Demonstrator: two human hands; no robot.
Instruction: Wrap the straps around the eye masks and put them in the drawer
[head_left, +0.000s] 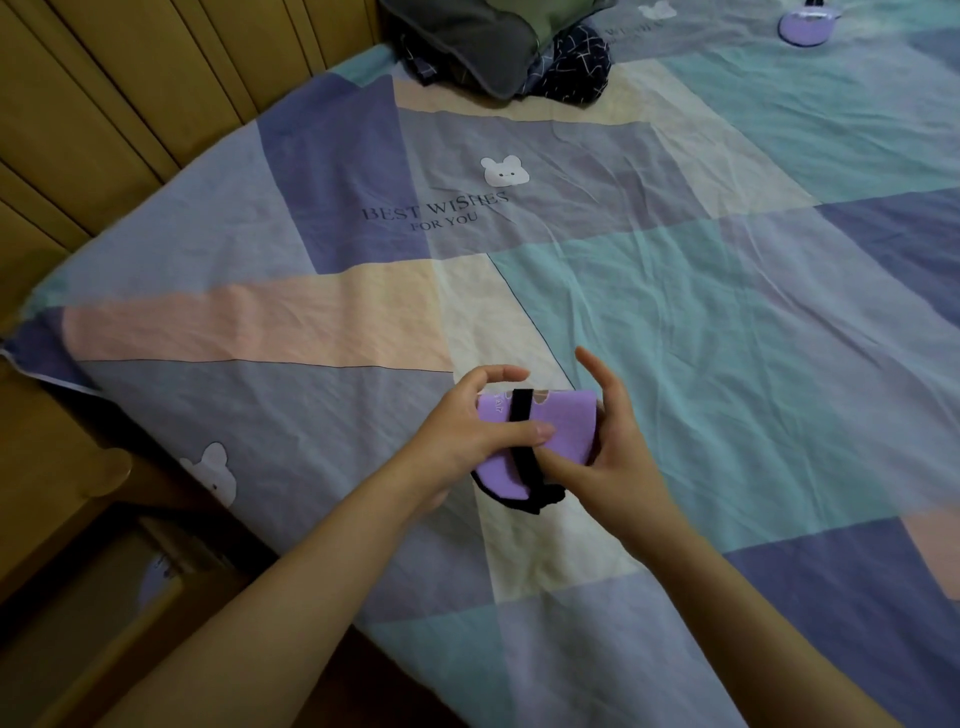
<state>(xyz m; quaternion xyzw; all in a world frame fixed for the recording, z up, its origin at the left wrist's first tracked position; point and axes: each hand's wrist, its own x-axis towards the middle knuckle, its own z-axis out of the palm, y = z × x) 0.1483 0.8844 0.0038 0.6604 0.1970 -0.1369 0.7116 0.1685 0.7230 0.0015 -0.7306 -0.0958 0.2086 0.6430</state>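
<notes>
A folded purple eye mask (563, 434) is held just above the bed, with its black strap (519, 415) running across its front and bunching below it. My left hand (467, 431) grips the mask's left side, thumb pressed on the strap. My right hand (613, 452) holds the right side, its fingers on the strap near the lower edge. A second purple eye mask (805, 23) lies on the bed at the far top right. An open wooden drawer (104, 613) shows at the lower left beside the bed.
The patchwork bed sheet (675, 312) fills most of the view. Dark folded clothes and a grey pillow (498, 47) lie at the head of the bed. A wooden panelled wall (104, 104) runs along the left.
</notes>
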